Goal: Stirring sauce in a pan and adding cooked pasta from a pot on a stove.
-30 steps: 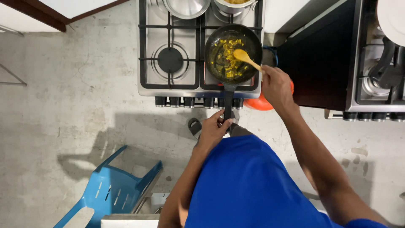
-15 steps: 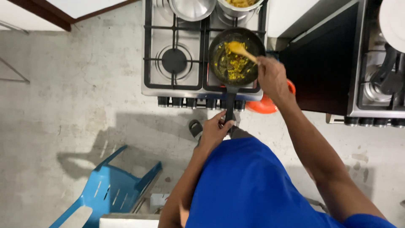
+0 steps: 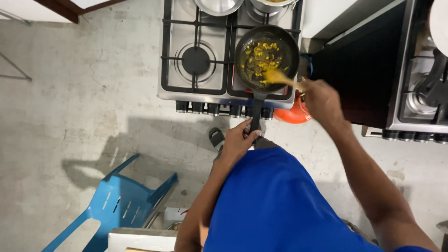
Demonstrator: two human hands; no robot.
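While the gas stove [image 3: 196,88] fills the top of the view, a black frying pan [image 3: 266,57] sits on its front right burner, holding yellow and dark bits of food [image 3: 261,58]. The pan's long black handle [image 3: 255,116] reaches out over the stove's front edge, past the row of black knobs [image 3: 219,109], and the left hand [image 3: 239,141] is wrapped around the end of that handle just in front of the stove. The right hand [image 3: 322,100], off the stove's front right corner, is closed on a wooden spoon [image 3: 278,77] whose bowl rests among the food at the near side of the pan. The two hands are well apart, each clamped on its own thing. On the stove's front left burner [image 3: 195,60] nothing stands; at the back edge a metal lid [image 3: 218,5] and a pot [image 3: 273,4] are partly cut off. An orange object [image 3: 291,113] lies on the floor just beside the stove's right front corner, and a blue plastic chair [image 3: 116,205] stands on the concrete floor [image 3: 70,93] well in front and to the left of the stove.
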